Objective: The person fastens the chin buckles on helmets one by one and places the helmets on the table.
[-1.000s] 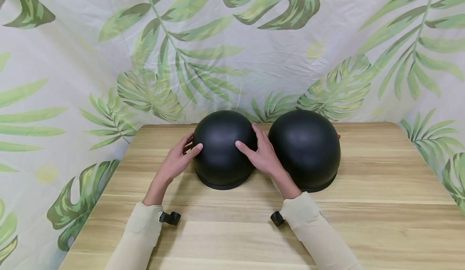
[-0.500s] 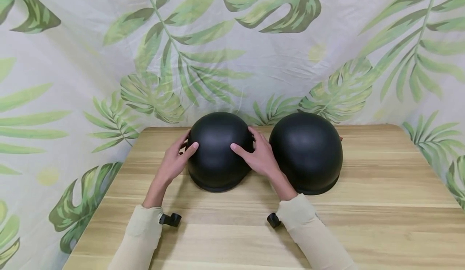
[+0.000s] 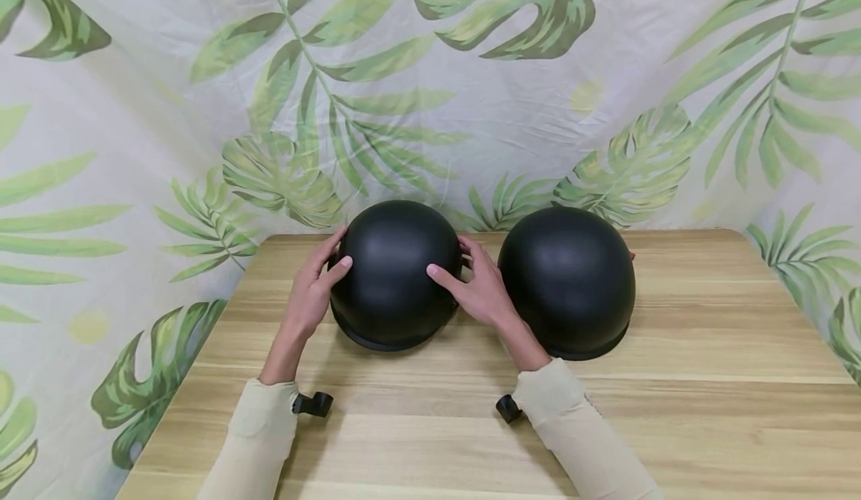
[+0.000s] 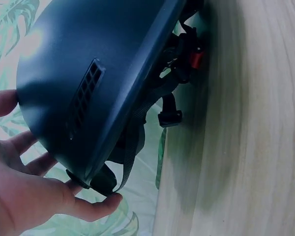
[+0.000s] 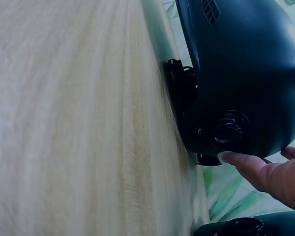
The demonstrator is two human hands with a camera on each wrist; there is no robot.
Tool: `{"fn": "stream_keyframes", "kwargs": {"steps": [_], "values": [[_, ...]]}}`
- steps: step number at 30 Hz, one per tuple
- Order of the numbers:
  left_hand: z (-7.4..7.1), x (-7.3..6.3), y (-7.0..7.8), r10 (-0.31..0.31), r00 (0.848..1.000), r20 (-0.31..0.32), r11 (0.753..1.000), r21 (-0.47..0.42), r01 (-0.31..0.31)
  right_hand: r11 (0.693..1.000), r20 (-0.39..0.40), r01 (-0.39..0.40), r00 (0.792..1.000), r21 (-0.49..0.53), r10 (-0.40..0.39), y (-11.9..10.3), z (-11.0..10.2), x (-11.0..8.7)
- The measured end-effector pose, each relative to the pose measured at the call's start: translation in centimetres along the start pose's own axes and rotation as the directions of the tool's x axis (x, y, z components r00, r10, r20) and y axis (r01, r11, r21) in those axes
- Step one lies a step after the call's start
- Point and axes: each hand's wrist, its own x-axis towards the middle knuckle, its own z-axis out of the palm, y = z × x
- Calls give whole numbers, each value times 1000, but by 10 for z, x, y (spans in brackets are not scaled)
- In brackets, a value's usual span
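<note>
A matte black helmet stands dome up between my two hands. My left hand holds its left side, thumb on the front of the shell and fingers round behind. My right hand holds the opposite side in the same way. In the left wrist view the helmet is tilted, its rim off the table on that side, with a grated vent, dark chin straps and a red clip under it. The right wrist view shows a round fitting low on the shell, near a fingertip.
A second black helmet sits dome up on the wood-grain table, just right of my right hand. Behind the table's back edge hangs a leaf-print cloth. A small black device is strapped at the left cuff.
The held helmet has shifted left and turned slightly, its left side tipping up. My left hand moved left with it, and the right hand shifted slightly left. The second helmet stayed in place.
</note>
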Motion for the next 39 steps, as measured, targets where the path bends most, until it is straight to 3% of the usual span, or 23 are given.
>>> {"fn": "stream_keyframes", "kwargs": {"steps": [13,19,27,35,39], "values": [[-6,-1,6,52,996,-75,999,15,-51,994,47,-33,998,102,28,1,1,-2],[-7,-1,9,53,995,-88,998,46,-49,986,-7,43,999,161,-42,-3,-2,-2],[-7,1,20,151,972,-180,989,18,-150,987,14,53,998,151,-55,-5,-7,0],[-8,1,22,163,971,-177,987,40,-158,980,-1,102,995,172,-104,-8,-8,-1],[-7,2,23,165,963,-214,984,-35,-177,978,-1,85,996,189,-86,-7,-9,-1]]}}
